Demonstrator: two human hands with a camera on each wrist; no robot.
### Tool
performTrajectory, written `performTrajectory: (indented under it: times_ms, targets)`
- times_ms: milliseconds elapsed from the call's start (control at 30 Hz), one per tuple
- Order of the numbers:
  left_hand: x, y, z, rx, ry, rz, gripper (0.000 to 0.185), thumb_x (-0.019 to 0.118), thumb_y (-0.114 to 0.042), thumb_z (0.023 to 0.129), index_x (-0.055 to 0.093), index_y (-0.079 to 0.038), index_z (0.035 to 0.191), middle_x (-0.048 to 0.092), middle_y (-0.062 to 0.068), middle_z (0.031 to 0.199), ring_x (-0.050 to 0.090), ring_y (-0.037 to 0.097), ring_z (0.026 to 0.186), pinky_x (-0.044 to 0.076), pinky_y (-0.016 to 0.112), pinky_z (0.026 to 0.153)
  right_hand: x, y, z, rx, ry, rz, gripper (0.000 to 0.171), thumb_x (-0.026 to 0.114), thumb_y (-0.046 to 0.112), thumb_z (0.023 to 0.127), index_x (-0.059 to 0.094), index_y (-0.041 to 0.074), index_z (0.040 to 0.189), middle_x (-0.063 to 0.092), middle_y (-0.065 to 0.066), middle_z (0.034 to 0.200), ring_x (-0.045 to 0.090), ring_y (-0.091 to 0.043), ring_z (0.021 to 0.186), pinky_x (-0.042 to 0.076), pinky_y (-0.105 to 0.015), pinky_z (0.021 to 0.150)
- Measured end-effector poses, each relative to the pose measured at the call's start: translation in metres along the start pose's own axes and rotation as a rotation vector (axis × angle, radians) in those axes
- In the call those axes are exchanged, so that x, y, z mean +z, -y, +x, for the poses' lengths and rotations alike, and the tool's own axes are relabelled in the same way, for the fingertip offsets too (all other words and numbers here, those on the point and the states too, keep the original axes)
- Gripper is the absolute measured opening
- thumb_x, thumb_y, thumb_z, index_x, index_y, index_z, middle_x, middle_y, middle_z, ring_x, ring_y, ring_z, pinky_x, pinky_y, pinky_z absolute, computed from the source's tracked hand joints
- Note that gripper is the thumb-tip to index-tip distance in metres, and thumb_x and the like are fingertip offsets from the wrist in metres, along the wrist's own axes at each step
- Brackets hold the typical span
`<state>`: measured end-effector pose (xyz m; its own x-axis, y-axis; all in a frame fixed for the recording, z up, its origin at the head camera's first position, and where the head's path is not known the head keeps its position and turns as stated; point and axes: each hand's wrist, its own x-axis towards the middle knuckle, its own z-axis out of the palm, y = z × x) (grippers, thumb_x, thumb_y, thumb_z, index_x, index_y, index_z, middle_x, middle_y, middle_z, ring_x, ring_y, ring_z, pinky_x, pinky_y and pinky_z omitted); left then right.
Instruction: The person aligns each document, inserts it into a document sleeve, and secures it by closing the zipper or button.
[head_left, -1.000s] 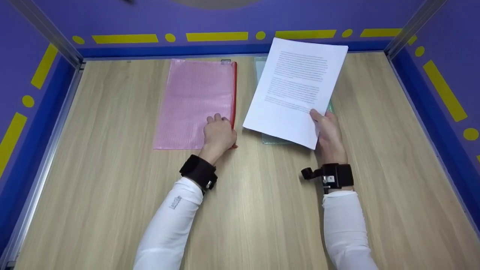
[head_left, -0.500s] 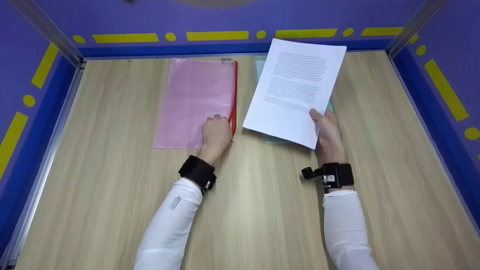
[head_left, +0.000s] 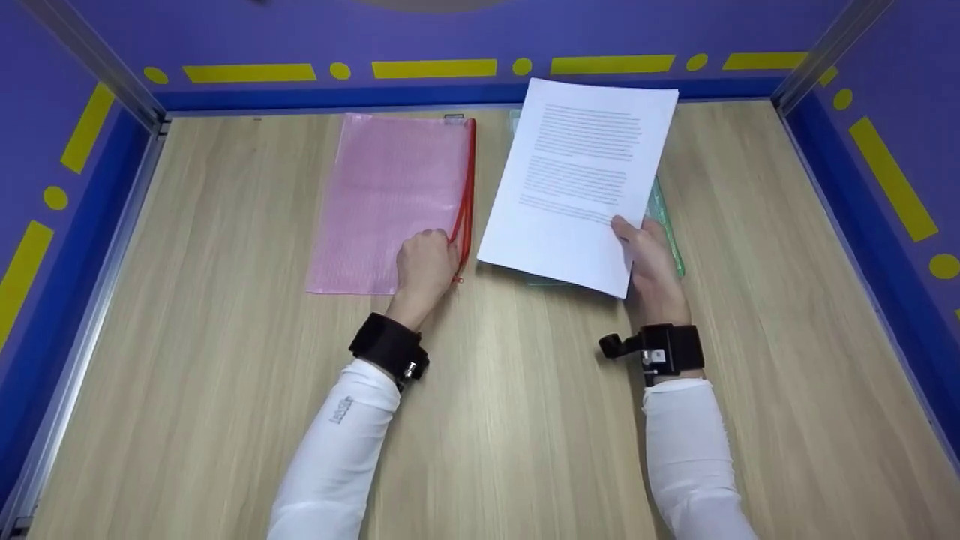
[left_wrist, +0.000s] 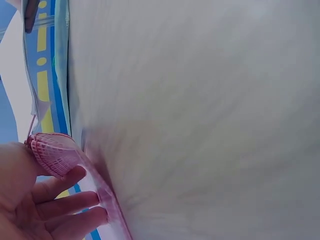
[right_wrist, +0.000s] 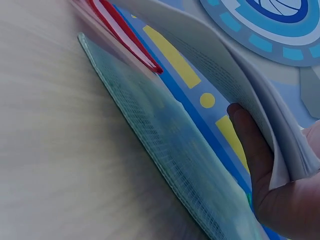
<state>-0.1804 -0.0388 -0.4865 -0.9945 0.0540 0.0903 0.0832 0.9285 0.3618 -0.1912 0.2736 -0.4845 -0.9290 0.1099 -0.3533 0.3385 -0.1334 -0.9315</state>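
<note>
A pink mesh zipper pouch (head_left: 397, 180) with a red zipper edge lies flat left of centre. My left hand (head_left: 426, 262) grips its lower right corner, where the red-edged mouth gapes. Up close in the left wrist view, the pouch's mesh corner (left_wrist: 52, 152) is pinched between thumb and fingers. My right hand (head_left: 652, 259) holds several printed sheets of paper (head_left: 577, 180) by their lower right edge, thumb on top. The sheets are tilted above a green mesh pouch (head_left: 666, 229) and hide most of it. In the right wrist view, the sheets (right_wrist: 250, 95) bow upward, apart from the green pouch.
Both pouches lie on a wood-grain table (head_left: 510, 420). Purple-and-blue panels (head_left: 427, 41) with yellow marks wall in its back and sides. A black strap (head_left: 388, 345) with a camera mount sits on the left wrist, another strap (head_left: 679, 349) on the right.
The left hand has moved slightly left, drawing the upper layer of the pink pouch with it, so the red-edged mouth gapes wider. The right hand and sheets have shifted a little left, uncovering more green pouch.
</note>
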Motion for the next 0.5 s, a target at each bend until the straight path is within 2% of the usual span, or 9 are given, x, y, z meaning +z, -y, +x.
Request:
performTrajectory:
  times_ms: [233, 500]
  targets:
    - [-0.002, 0.010, -0.002, -0.034, -0.009, -0.139, 0.026, 0.059, -0.015, 0.094, 0.070, 0.003, 0.080, 0.073, 0.019, 0.080, 0.072, 0.038, 0.078, 0.058, 0.048, 0.071, 0.007, 0.003, -0.003, 0.029, 0.026, -0.027, 0.044, 0.049, 0.023, 0.103, 0.048, 0.006, 0.144, 0.070, -0.002, 0.115, 0.067, -0.015, 0.102, 0.054, -0.026, 0.080]
    - [-0.007, 0.023, -0.006, -0.071, 0.020, -0.233, 0.031, 0.057, -0.020, 0.096, 0.066, -0.003, 0.072, 0.072, 0.015, 0.076, 0.070, 0.034, 0.074, 0.057, 0.047, 0.072, 0.014, 0.010, -0.007, 0.016, 0.079, 0.037, 0.044, 0.048, 0.020, 0.103, 0.047, 0.005, 0.144, 0.071, -0.001, 0.113, 0.068, -0.013, 0.101, 0.054, -0.026, 0.079]
